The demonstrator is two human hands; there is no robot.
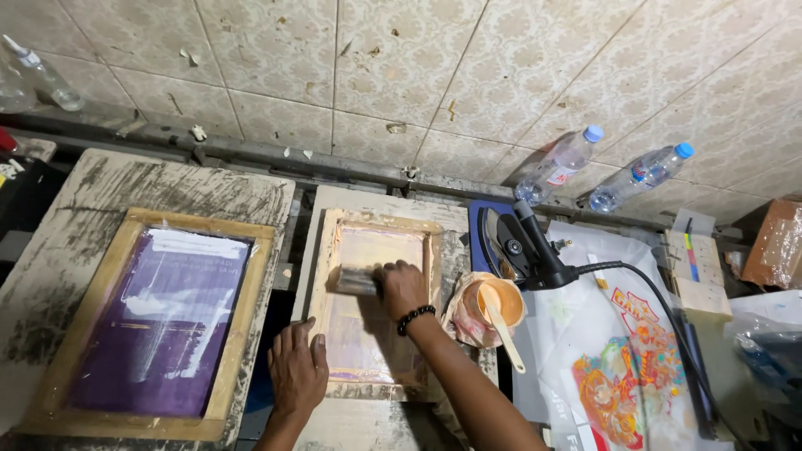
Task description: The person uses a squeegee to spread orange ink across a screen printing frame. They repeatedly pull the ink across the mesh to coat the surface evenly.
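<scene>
Seen from above: right hand [403, 288], beaded bracelet at the wrist, closed around a squeegee [357, 281] pressed flat on the mesh of a small wooden printing frame [374, 302] at the centre of a stained tabletop [100, 184]. Left hand [296, 372] spread open, fingers flat, holding nothing, pressing down the frame's lower left corner. Frame likely stiff and light; mesh thin and probably easy to tear, so best gripped by the wooden rim. Squeegee probably slick with ink. To the left, a larger wooden frame with purple mesh [159, 321]. To the right, a cup of orange ink [494, 307] with a stick, a black iron [522, 246], a plastic sheet with a colourful printed design [622, 376], and two clear bottles with blue caps [601, 171] lying against the tiled wall.
</scene>
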